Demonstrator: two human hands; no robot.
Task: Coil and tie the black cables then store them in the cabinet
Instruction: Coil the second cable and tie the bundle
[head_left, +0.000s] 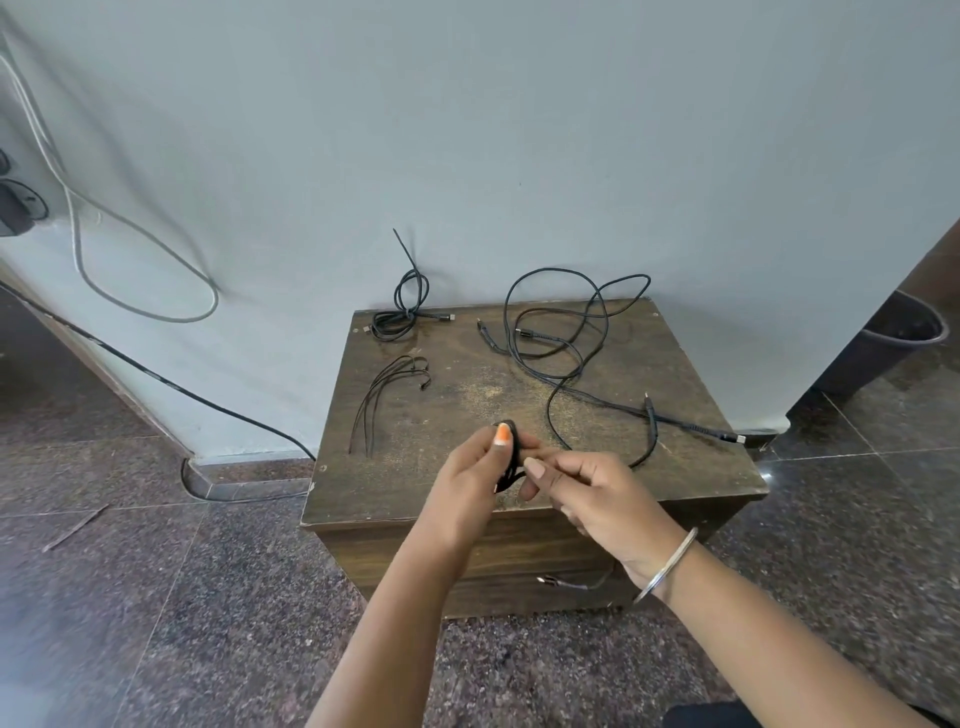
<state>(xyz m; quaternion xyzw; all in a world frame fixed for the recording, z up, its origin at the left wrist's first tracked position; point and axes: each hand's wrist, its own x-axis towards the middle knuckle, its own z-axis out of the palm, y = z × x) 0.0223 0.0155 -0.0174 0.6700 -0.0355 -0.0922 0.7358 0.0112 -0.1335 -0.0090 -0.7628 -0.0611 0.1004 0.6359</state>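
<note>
Above the cabinet (467, 410) front edge, the left hand (467, 483) gripped a small coiled cable (511, 457). The right hand (597, 499) pinched its loose end; loose cables (566, 332) lay behind.

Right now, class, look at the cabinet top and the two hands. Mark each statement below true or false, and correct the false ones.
1. Both hands hold a small coiled black cable. True.
2. The cable ties lie right of the hands. False: they lie on the left part of the cabinet top.
3. A loose, uncoiled cable sprawls over the right of the top. True.
4. The left hand wears a metal bangle. False: the bangle is on the right hand's wrist.
</note>
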